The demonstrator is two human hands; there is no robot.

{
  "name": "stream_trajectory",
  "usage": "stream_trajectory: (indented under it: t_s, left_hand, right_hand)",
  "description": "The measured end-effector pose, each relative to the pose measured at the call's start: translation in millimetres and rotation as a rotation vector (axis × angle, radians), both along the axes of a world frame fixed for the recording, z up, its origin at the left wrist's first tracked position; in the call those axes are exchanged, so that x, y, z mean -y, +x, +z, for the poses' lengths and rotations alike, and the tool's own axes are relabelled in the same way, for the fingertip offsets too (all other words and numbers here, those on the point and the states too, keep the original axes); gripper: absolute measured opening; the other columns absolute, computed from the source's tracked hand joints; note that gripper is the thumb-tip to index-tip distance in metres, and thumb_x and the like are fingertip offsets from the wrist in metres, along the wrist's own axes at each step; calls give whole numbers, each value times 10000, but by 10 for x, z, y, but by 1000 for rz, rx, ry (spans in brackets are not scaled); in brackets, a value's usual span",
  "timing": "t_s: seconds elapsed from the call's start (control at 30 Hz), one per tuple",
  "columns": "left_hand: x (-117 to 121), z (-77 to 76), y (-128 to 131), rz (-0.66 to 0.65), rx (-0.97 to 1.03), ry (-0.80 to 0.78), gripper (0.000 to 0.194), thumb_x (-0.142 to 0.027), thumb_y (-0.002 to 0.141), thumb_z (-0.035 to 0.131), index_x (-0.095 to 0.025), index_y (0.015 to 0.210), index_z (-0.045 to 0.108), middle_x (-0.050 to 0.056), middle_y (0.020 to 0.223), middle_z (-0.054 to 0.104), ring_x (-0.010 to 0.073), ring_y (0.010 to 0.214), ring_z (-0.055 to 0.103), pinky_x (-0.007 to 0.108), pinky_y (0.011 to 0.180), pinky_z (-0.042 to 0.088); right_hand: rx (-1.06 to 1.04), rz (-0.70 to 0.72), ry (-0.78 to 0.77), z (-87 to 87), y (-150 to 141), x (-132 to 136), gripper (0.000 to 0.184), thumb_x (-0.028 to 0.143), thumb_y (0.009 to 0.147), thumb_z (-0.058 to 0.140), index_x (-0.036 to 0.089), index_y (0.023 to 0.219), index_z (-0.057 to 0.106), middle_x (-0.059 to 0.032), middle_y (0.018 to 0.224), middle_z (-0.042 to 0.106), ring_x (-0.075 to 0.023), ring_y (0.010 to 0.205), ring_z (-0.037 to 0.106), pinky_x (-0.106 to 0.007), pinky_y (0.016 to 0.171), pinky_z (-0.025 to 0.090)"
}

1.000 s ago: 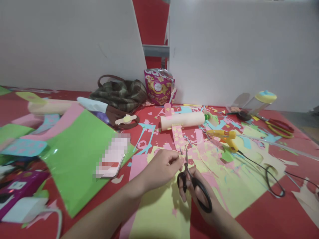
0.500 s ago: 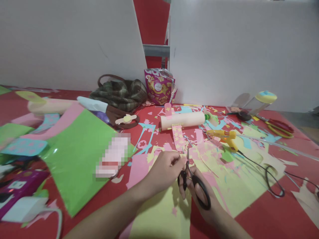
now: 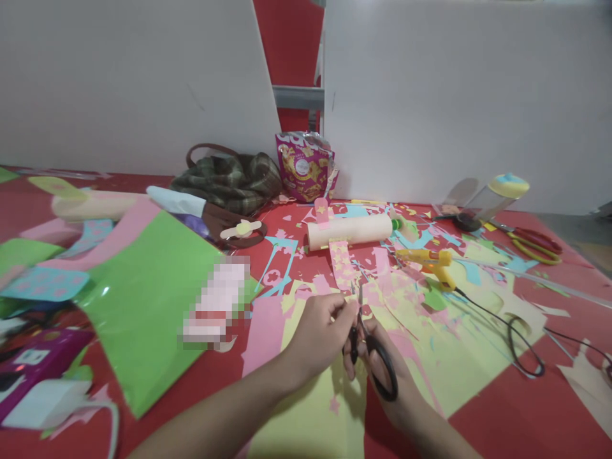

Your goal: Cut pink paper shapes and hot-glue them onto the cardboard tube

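Observation:
My right hand is closed around the black handles of a pair of scissors, whose narrow blades point away from me and stand slightly apart. Close against the blades, my left hand pinches with thumb and forefinger. What sits in that pinch is too small and covered to make out. Beneath both hands lies a yellow sheet with a small pink star on it. Just beyond them, a pink strip with yellow stars runs down from a cream-coloured tube.
A yellow glue gun with a black cord lies to the right, among paper scraps. Red-handled scissors and a clear jar are farther right. Green sheets cover the left; a snack bag stands at the back.
The scissor blades have parted a little, and the handles have shifted slightly left. My left hand keeps its pinch in nearly the same spot.

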State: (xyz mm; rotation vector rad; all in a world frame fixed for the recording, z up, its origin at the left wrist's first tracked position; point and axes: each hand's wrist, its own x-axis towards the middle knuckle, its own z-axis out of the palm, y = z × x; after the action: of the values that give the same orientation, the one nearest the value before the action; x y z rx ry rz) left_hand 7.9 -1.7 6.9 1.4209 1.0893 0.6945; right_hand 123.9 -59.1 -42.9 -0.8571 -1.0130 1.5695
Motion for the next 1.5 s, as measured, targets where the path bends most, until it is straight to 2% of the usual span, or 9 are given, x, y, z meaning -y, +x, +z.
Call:
stream_trajectory:
  t_s: [0.43, 0.7, 1.23, 1.5]
  left_hand:
    - [71, -27, 40, 53, -134, 140, 374, -324, 816, 353, -157, 482, 351, -52, 381, 412, 57, 352, 415, 172, 387, 270]
    - [69, -25, 43, 49, -119, 140, 365, -307, 815, 354, -157, 482, 344, -53, 394, 421, 48, 339, 408, 166, 376, 266]
    - [63, -46, 39, 60, -131, 162, 364, -310, 812, 352, -166, 484, 289, -60, 349, 358, 53, 340, 369, 176, 367, 217]
    - [50, -4, 45, 80, -140, 163, 352, -306, 799, 362, -165, 488, 277, -59, 406, 314, 53, 383, 328, 178, 394, 214]
  right_hand:
    - [185, 7, 24, 50, 3, 14, 286, 517, 779, 389, 232, 784, 362, 21, 689, 395, -117, 549, 362, -249, 516, 318]
    - [269, -10, -20, 58, 2, 44, 304, 533, 766, 402, 233, 793, 358, 22, 677, 397, -128, 602, 380, -253, 552, 327]
    - [215, -46, -67, 90, -27, 31, 333, 540, 724, 469, 229, 764, 355, 46, 625, 392, -102, 543, 352, -215, 482, 310]
    - [163, -109, -89, 87, -61, 3, 313, 496, 728, 503, 235, 724, 330, 80, 555, 381, -78, 474, 355, -193, 456, 299]
